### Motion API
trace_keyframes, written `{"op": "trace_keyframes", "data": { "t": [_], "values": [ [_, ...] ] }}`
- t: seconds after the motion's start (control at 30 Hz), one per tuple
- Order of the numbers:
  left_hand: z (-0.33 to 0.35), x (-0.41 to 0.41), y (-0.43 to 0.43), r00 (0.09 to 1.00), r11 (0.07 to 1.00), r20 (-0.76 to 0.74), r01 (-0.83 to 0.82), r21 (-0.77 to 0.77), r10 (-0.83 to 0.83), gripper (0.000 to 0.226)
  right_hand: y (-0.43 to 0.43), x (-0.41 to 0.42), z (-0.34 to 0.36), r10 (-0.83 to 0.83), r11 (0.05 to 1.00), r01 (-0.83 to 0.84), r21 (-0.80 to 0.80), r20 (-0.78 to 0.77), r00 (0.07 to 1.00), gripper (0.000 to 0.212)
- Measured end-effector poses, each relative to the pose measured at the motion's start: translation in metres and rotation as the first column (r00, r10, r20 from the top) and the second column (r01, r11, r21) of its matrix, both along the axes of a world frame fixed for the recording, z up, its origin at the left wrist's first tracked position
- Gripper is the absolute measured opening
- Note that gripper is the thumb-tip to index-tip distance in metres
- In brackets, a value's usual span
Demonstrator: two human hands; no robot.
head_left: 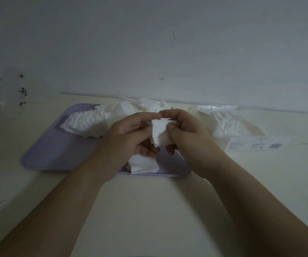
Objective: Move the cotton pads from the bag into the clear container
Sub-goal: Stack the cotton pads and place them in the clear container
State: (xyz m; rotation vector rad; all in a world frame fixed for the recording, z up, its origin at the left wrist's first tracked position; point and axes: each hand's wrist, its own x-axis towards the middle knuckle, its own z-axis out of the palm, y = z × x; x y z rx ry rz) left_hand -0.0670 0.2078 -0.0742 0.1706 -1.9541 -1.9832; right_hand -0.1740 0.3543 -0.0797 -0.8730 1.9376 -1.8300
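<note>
Left hand (129,134) and right hand (184,134) together pinch a small stack of cotton pads (160,132) above the purple tray (56,151) (more pads lie on it); the clear container (216,108), holding pads, stands right of the tray.

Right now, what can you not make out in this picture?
Head view, all:
- The container label: print too small and blurred to read.
- The held cotton pads: their number, because left grip and right grip cover the stack.
- The purple tray: its near middle, behind the wrists.
- The bag: none clearly recognisable in this dim picture.
</note>
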Motion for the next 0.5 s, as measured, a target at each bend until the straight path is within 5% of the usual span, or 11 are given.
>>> {"op": "trace_keyframes", "data": {
  "t": [0.27,0.5],
  "values": [
    [-0.0051,-0.0001,-0.0015,0.987,0.981,-0.077,-0.147,-0.13,0.138,0.017,0.0011,-0.0013,0.0006,0.0,0.993,0.012,-0.117,0.101,0.995,0.007],
    [-0.0073,-0.0026,-0.0019,0.984,0.969,-0.047,-0.18,-0.168,0.174,0.021,0.0023,0.0021,0.0047,-0.03,0.981,0.048,-0.19,0.098,0.995,0.013]
  ]
}}
